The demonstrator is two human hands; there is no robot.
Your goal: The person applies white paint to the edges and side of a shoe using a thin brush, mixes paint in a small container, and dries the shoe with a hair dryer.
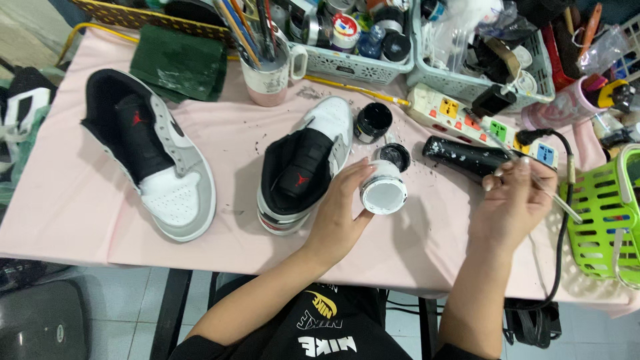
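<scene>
— Over a pink-covered table [80, 220], what are the hands doing?

— The left hand [343, 210] is closed around a small white jar [385, 189], tipped on its side so its open mouth, white inside, faces the camera. The right hand [517, 193] is pinched shut on a thin tool [533, 179], perhaps a brush; its tip is too fine to make out. The two hands are apart, with the jar between them.

— Which way does the tool lie?

— Its long axis runs on a slant, from upper left near a power strip [483, 120] down to the lower right beside a green basket [610, 213]. The jar sits to the left of the right hand, near it, and the left hand is the one touching it.

— What else is close?

— Just left of the jar stands a black, white and grey sneaker [303, 167], toe pointing away. Its mate [150, 153] lies well apart at far left. A black lid [372, 121] and a second small black pot [395, 157] rest just behind the jar. A black spray can [463, 159] lies on its side near the right hand.
</scene>
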